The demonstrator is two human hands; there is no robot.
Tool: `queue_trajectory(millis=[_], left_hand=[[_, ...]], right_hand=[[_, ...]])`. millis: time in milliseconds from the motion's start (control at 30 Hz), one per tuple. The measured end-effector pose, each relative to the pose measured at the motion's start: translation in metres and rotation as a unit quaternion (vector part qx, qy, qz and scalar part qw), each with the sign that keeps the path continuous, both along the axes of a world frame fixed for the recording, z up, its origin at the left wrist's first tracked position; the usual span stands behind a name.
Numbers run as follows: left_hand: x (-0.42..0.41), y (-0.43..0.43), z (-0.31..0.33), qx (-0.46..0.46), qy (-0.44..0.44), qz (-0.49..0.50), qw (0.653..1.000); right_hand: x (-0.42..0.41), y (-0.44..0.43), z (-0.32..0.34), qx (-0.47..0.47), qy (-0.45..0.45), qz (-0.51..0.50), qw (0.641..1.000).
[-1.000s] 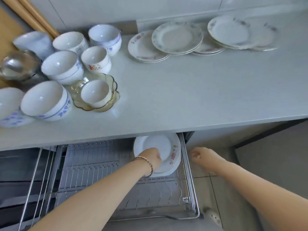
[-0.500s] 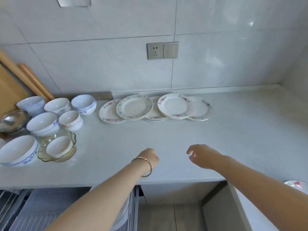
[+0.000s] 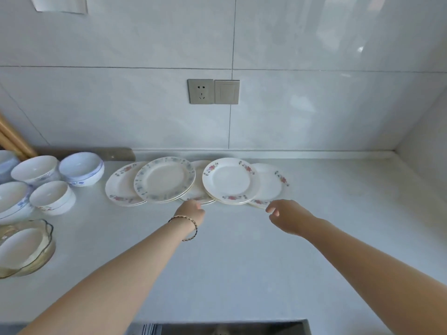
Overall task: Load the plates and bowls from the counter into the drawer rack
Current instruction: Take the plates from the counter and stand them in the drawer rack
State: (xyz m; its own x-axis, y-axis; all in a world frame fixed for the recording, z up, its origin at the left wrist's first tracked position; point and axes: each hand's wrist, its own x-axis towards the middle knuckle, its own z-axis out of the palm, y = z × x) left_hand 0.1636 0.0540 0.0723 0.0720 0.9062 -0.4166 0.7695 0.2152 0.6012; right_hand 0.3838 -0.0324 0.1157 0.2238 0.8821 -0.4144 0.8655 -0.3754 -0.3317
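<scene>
Plates (image 3: 229,181): overlap on the desk (image 3: 242,250), so edges lift easily.
Left hand (image 3: 191,210): by the plates; grip hidden, cannot tell.
Right hand (image 3: 287,216): grip loose, empty.

glossy plates (image 3: 231,181), matt counter (image 3: 242,274)

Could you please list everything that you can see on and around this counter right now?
plates: at least five showing, white with floral rims, overlapping in a row at the counter's back
bowls: six showing, white, some with blue patterns, grouped at the left
glass dish: one, amber-tinted, front left, holding one bowl
counter: one, pale grey
socket: one, grey, on the tiled wall
switch: one, grey, right of the socket
wooden boards: two, tan, leaning far left
drawer rack: a metal sliver, bottom edge
left hand: near the middle plates, wearing a bracelet
right hand: empty, near the rightmost plate
</scene>
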Motion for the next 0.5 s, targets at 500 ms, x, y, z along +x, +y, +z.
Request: queue_trajectory(millis=[500], left_hand=[[0.059, 0.181, -0.1, -0.114, -0.079, 0.118, 0.983]], right_hand=[[0.056, 0.207, -0.133, -0.063, 0.154, -0.25, 0.954]])
